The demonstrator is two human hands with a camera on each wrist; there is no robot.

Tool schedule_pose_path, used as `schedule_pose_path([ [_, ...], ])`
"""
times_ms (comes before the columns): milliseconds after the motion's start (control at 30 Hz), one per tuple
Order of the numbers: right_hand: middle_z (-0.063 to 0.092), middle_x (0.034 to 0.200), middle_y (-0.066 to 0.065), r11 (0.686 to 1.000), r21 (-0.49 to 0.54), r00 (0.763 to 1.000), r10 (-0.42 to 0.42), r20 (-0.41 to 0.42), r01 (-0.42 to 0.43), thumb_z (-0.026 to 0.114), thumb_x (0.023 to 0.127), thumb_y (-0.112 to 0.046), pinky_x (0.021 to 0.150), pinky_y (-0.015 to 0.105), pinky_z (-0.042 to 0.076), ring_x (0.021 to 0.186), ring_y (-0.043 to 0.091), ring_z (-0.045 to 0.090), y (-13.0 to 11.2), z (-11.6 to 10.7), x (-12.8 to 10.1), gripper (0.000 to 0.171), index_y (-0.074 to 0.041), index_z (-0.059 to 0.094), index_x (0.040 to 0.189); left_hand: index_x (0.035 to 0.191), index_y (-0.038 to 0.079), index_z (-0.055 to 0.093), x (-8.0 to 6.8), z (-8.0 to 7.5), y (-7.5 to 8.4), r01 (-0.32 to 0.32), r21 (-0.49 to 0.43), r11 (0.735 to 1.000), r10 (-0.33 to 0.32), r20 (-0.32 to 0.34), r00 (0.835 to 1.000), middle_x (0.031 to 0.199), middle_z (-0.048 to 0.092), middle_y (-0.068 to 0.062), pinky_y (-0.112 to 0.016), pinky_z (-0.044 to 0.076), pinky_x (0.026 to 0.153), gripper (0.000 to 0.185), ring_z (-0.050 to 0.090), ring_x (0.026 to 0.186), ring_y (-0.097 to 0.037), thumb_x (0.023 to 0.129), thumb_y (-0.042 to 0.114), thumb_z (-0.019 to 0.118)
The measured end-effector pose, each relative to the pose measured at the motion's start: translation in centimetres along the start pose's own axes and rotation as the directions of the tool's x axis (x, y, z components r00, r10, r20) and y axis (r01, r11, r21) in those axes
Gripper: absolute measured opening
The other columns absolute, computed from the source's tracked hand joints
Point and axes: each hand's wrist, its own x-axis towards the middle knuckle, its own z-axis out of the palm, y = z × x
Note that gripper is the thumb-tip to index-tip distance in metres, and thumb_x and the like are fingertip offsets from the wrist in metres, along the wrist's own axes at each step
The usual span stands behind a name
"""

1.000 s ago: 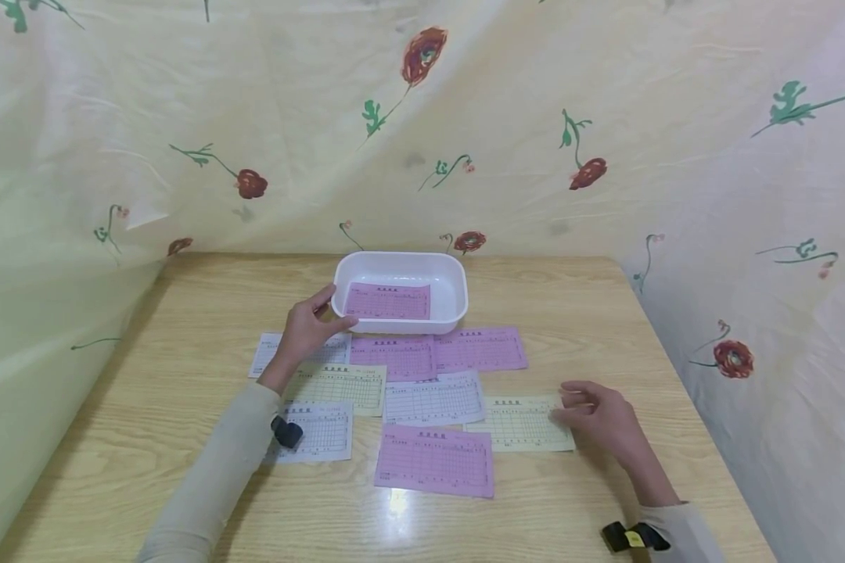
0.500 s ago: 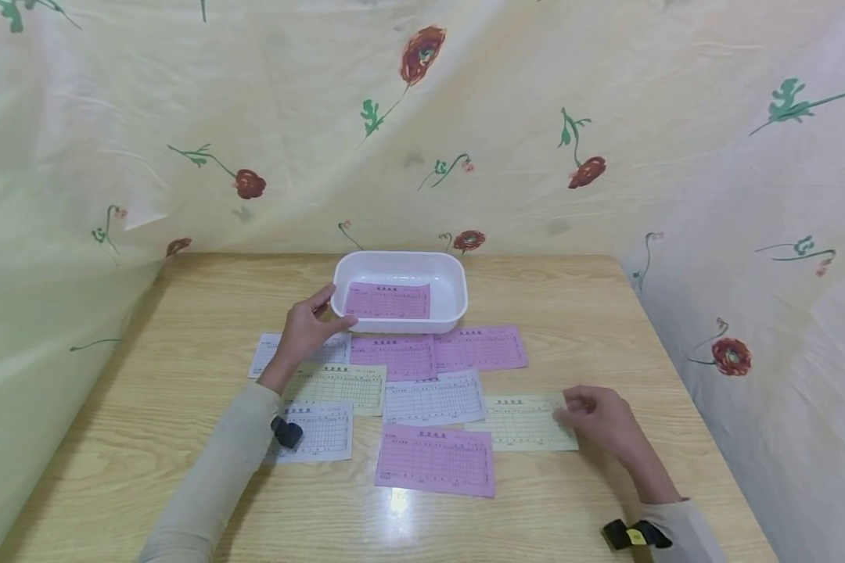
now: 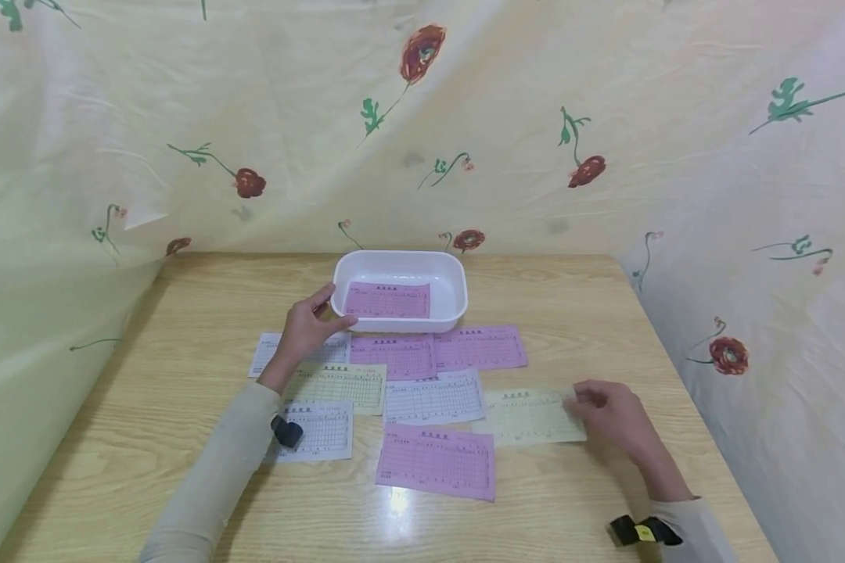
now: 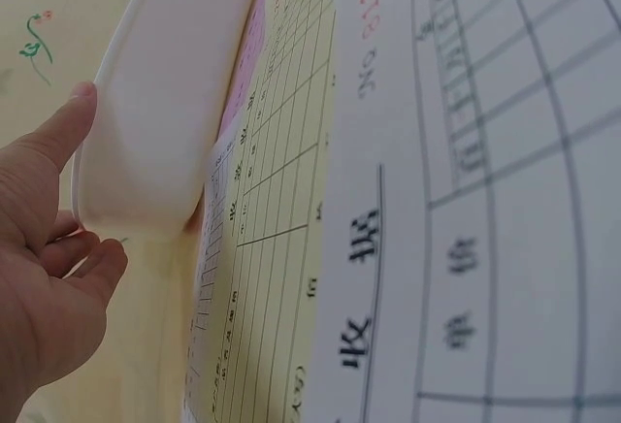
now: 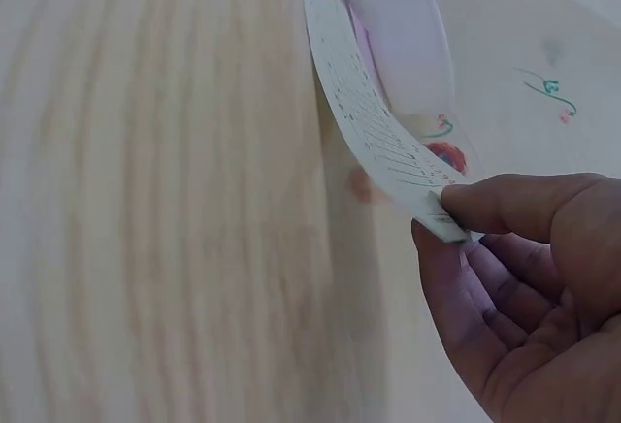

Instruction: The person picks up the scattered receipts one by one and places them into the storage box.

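A pale yellow receipt slip (image 3: 531,416) lies at the right of a spread of printed slips on a wooden table (image 3: 141,438), its right end lifted off the wood. The right hand (image 3: 609,414) pinches that end between thumb and fingertips; the right wrist view shows the paper (image 5: 374,122) curving up from the table into the pinch. The left hand (image 3: 306,328) rests against the near left corner of a white plastic tub (image 3: 400,266), thumb and fingers curled round its rim, steadying it. One pink slip (image 3: 387,301) already lies flat inside the tub.

Between the hands, more slips lie flat: two pink ones (image 3: 436,353) just in front of the tub, a white one (image 3: 433,397) beside the yellow slip, a large pink one (image 3: 436,461) nearest the person, and yellow and white ones under the left forearm. A floral cloth (image 3: 535,117) hangs behind and to both sides.

The step in hand looks like picking up one slip. The next move probably calls for raising it fully clear of its neighbours without creasing it
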Motion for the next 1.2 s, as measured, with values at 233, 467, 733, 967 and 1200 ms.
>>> schedule_pose_path([
  [233, 0.073, 0.105, 0.018, 0.999, -0.013, 0.997, -0.03, -0.073, 0.029, 0.073, 0.096, -0.021, 0.064, 0.023, 0.053, 0.086, 0.019, 0.063, 0.2, -1.5, -0.1, 0.035, 0.006, 0.07, 0.119, 0.157, 0.005, 0.036, 0.0, 0.0, 0.0, 0.008, -0.006, 1.0, -0.008, 0.0, 1.0, 0.165, 0.032, -0.009, -0.037, 0.039, 0.121, 0.093, 0.035, 0.15, -0.028, 0.084, 0.032, 0.086],
  [467, 0.074, 0.102, 0.017, 0.999, -0.024, 0.987, -0.049, -0.151, 0.046, 0.073, 0.097, -0.024, 0.061, 0.019, 0.053, 0.08, 0.005, 0.061, 0.1, -3.1, 0.1, 0.036, 0.004, 0.07, 0.12, 0.157, 0.006, 0.036, 0.0, 0.0, 0.0, 0.003, -0.012, 1.0, -0.003, -0.002, 1.0, 0.164, 0.033, -0.009, -0.037, 0.039, 0.121, 0.091, 0.036, 0.15, -0.028, 0.084, 0.032, 0.086],
  [733, 0.073, 0.104, 0.024, 0.995, 0.067, 0.977, -0.053, -0.207, 0.068, 0.072, 0.098, -0.021, 0.061, 0.018, 0.058, 0.076, -0.007, 0.062, -0.1, -4.5, 0.4, 0.038, 0.008, 0.067, 0.122, 0.157, 0.007, 0.037, -0.1, 0.0, 0.0, -0.004, -0.002, 1.0, 0.004, -0.002, 1.0, 0.165, 0.032, -0.008, -0.037, 0.039, 0.121, 0.092, 0.035, 0.15, -0.028, 0.083, 0.033, 0.087],
  [967, 0.07, 0.089, -0.01, 0.985, 0.152, 0.968, -0.039, -0.247, 0.079, 0.073, 0.097, -0.021, 0.061, 0.019, 0.06, 0.075, -0.004, 0.064, -0.8, -5.5, 1.1, 0.039, 0.009, 0.066, 0.122, 0.157, 0.006, 0.037, -0.1, -0.1, 0.1, 0.004, 0.003, 1.0, -0.004, -0.001, 1.0, 0.165, 0.032, -0.008, -0.037, 0.039, 0.121, 0.093, 0.034, 0.151, -0.028, 0.083, 0.033, 0.087],
  [1200, 0.065, 0.087, -0.025, 0.972, 0.228, 0.966, 0.011, -0.258, 0.05, 0.073, 0.097, -0.028, 0.065, 0.014, 0.058, 0.078, -0.006, 0.065, -2.0, -5.8, 2.0, 0.047, 0.009, 0.064, 0.125, 0.156, 0.005, 0.038, 0.1, -0.1, -0.1, 0.003, 0.0, 1.0, -0.003, -0.004, 1.0, 0.164, 0.033, -0.009, -0.037, 0.038, 0.122, 0.092, 0.035, 0.15, -0.028, 0.083, 0.031, 0.087],
])
